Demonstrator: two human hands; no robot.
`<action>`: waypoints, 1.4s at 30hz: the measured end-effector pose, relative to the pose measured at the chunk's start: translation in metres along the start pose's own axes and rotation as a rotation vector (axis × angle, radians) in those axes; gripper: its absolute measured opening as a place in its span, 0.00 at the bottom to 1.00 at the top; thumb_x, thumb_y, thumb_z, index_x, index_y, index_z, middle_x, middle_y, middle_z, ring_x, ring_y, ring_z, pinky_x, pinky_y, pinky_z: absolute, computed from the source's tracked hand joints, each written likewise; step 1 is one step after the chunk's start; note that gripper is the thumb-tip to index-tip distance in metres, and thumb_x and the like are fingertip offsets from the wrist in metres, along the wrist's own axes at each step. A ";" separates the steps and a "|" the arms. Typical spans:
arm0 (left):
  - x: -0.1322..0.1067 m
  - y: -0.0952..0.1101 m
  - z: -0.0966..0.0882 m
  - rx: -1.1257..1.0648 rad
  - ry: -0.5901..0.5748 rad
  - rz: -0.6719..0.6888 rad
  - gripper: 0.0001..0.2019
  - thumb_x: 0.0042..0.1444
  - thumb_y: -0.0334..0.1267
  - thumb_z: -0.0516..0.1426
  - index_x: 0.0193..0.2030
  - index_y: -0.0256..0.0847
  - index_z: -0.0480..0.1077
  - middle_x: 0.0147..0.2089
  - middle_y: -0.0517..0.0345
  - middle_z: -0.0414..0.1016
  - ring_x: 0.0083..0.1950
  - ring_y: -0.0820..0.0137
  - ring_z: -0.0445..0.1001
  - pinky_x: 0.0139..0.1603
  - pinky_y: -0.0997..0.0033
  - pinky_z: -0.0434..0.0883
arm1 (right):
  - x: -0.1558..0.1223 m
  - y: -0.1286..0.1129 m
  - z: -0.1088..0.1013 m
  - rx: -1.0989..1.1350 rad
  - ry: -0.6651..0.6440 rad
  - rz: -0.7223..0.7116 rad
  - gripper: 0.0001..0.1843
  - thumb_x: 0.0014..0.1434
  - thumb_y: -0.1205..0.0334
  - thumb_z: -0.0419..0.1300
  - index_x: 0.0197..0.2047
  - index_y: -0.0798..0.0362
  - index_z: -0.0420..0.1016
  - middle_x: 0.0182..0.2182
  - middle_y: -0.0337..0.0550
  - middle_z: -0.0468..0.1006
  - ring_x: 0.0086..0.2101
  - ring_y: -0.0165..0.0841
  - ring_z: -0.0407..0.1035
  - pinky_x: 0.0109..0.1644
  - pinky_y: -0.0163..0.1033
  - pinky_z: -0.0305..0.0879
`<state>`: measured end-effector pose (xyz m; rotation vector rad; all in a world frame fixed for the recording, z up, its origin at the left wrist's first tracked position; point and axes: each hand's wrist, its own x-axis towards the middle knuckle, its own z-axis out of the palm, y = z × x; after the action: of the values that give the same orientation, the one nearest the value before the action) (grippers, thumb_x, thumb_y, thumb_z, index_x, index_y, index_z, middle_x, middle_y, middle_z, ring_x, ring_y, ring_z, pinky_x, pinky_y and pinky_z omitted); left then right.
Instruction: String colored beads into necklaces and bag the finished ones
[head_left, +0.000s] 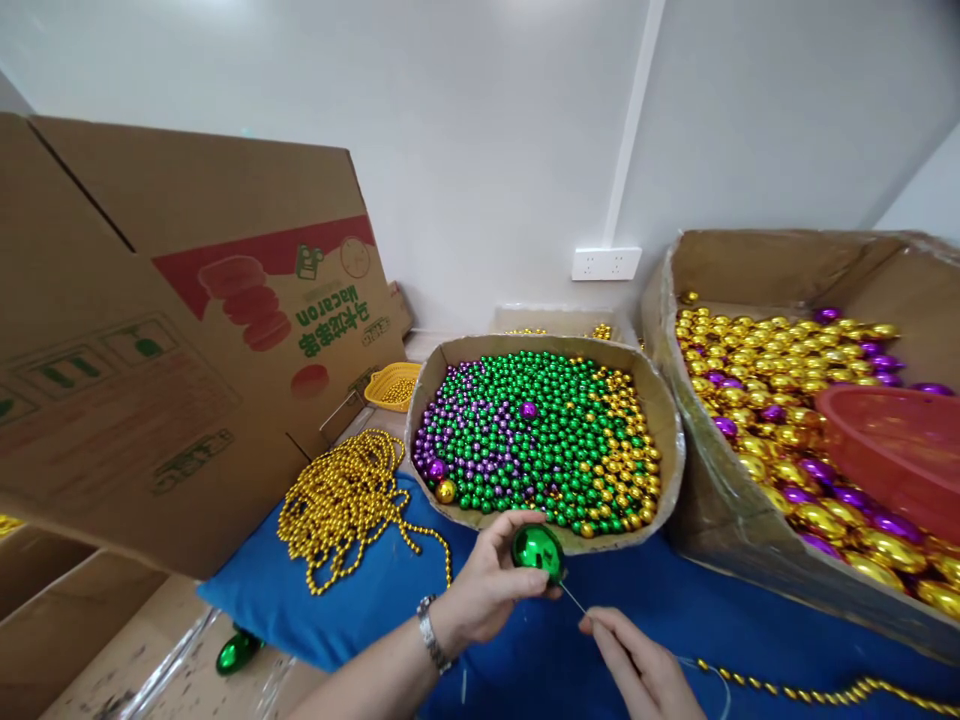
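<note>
My left hand [491, 580], with a metal bracelet [433, 633] at the wrist, grips a large shiny green bead [537, 553] between thumb and fingers. A thin, straight needle [573, 597] runs from the lower right of that bead to my right hand [634, 655], whose fingertips pinch it. How far the needle goes into the bead is hidden. Pale thread [720, 675] shows beyond the right hand, near the end of a gold bead strand [810, 692]. Just behind the left hand is a cardboard tub [673, 470] of small green, purple and gold beads.
Right of the tub, a larger carton [720, 570] holds gold and purple beads and a red bowl [892, 450]. Gold bead strings [341, 500] lie on the blue cloth [540, 670] at left, beside a tall cardboard box [187, 330]. A yellow basket [382, 383] stands behind.
</note>
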<state>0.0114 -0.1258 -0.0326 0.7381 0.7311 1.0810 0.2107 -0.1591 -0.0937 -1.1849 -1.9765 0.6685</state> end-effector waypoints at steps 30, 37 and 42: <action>0.008 -0.015 0.009 0.082 -0.037 0.030 0.31 0.38 0.30 0.70 0.52 0.41 0.66 0.40 0.55 0.72 0.38 0.69 0.72 0.41 0.67 0.70 | -0.001 0.001 -0.002 -0.037 0.167 -0.070 0.15 0.66 0.56 0.47 0.42 0.51 0.73 0.35 0.45 0.81 0.35 0.32 0.78 0.39 0.28 0.73; 0.017 0.001 0.013 0.264 -0.138 0.057 0.33 0.42 0.36 0.69 0.56 0.45 0.64 0.52 0.51 0.69 0.49 0.63 0.70 0.47 0.65 0.68 | -0.004 -0.001 -0.005 0.137 0.072 0.127 0.15 0.68 0.55 0.43 0.42 0.49 0.68 0.25 0.38 0.77 0.25 0.28 0.74 0.30 0.27 0.70; 0.067 0.018 0.020 0.687 -0.181 0.226 0.17 0.62 0.46 0.50 0.52 0.40 0.68 0.51 0.47 0.70 0.52 0.60 0.68 0.49 0.62 0.68 | -0.009 0.003 -0.016 0.141 0.197 0.210 0.18 0.66 0.48 0.46 0.33 0.49 0.70 0.21 0.37 0.76 0.21 0.29 0.72 0.29 0.27 0.68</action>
<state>0.0385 -0.0610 -0.0170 1.5139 0.8846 0.9424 0.2277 -0.1648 -0.0896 -1.3288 -1.6303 0.7531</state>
